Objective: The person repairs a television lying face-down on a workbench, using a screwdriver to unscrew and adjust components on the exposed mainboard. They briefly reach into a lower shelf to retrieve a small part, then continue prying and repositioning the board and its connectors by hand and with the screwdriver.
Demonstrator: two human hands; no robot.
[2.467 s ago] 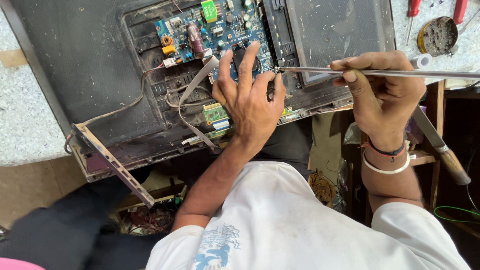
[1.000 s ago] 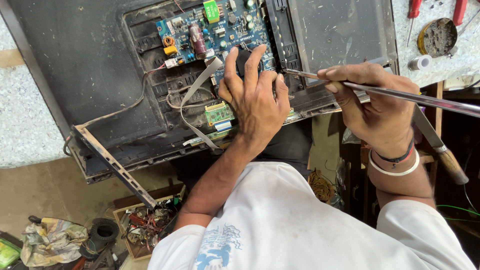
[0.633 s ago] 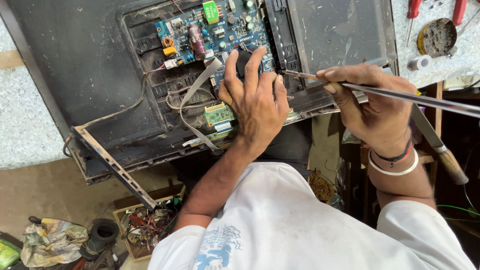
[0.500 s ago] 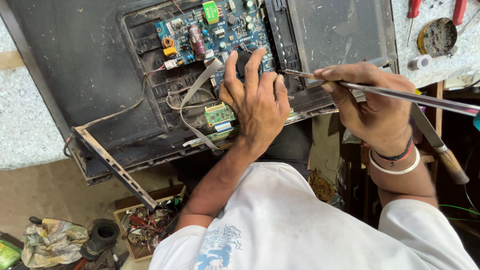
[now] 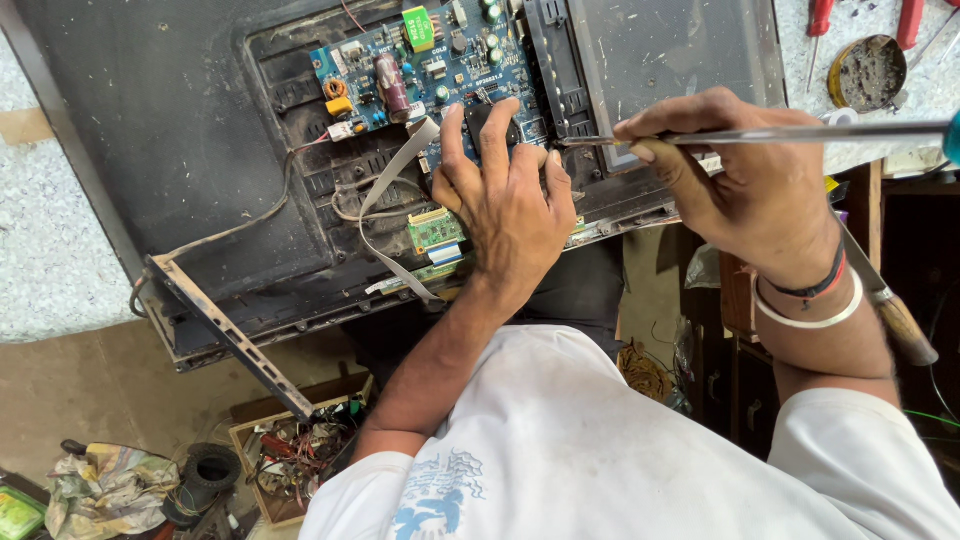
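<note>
The left hand (image 5: pixel 510 205) is lying flat and open on the blue rectangular circuit board (image 5: pixel 420 55) inside the dark opened back of a flat appliance (image 5: pixel 180 130), fingertips pressing a black component and grasping nothing. A small green rectangular label-like block (image 5: pixel 418 28) is sitting above and left of this grip. The right hand (image 5: pixel 745 190) is pinching a long thin metal rod tool (image 5: pixel 800 133) in a closed grip, its tip reaching the board just right of the left fingers.

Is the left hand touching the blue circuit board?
Touching. The head view shows the left hand lying flat with its fingers pressed onto the blue circuit board.
</note>
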